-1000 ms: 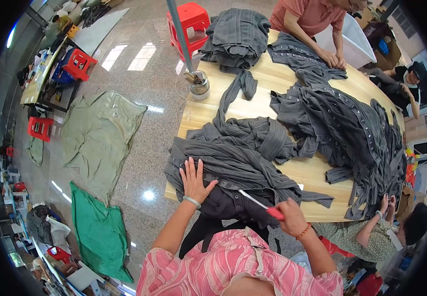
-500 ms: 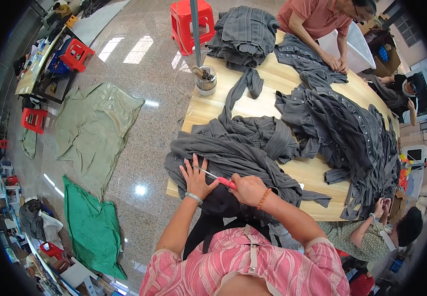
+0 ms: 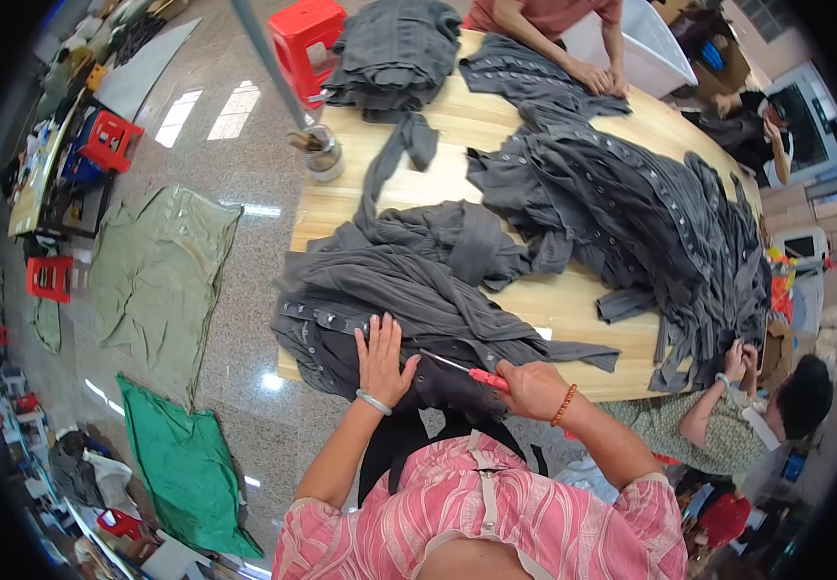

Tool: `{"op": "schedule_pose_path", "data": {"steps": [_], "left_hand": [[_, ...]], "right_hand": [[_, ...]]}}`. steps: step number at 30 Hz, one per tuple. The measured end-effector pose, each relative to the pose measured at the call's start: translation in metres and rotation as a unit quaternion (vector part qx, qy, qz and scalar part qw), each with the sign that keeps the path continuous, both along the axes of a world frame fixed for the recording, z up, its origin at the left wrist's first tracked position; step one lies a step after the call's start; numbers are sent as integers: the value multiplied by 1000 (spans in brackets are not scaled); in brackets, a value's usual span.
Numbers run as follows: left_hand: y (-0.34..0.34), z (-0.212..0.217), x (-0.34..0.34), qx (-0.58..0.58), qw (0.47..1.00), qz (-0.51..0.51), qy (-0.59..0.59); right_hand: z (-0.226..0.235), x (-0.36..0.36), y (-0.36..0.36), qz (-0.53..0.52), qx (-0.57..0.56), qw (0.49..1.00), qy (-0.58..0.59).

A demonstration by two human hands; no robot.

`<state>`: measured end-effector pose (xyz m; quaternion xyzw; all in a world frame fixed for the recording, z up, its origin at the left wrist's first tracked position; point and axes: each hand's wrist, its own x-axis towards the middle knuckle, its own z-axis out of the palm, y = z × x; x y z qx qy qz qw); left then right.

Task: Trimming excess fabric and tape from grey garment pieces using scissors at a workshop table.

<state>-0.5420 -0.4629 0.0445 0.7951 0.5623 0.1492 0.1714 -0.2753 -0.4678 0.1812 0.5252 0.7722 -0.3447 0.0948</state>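
Observation:
My left hand (image 3: 382, 352) lies flat with fingers spread on a dark grey garment (image 3: 409, 300) at the near edge of the wooden table (image 3: 554, 304). My right hand (image 3: 532, 388) grips a thin tool with a red handle (image 3: 488, 379); its metal tip points left toward my left hand and rests on the cloth. A bracelet sits on each wrist. The garment hangs partly over the table edge in front of me.
Heaps of grey garments (image 3: 631, 208) cover the table's right and far side. A person in a red top (image 3: 544, 29) works at the far end, another person (image 3: 757, 406) sits at the right. A red stool (image 3: 307, 29), a metal pole and green cloths (image 3: 182, 454) are on the floor to the left.
My right hand brought the red-handled tool from the right in toward my left hand, then held there on the garment. The left hand stayed flat on the cloth.

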Motion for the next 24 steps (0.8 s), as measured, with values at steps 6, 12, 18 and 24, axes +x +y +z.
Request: {"op": "schedule_pose_path", "data": {"steps": [6,12,18,24], "left_hand": [[-4,13,41,26,994,-105,-3],[13,33,66,62,994,-92,-4],[10,33,96,81,989,-122,-3],[-16,36,96,68,980,-179,-53]], "right_hand": [[5,47,-27,-20,-21,1000,10],[-14,85,-57,-104,28,991,85],[-22,107,-74,-146,71,982,92],[-15,129,-71,-112,35,991,62]]}}
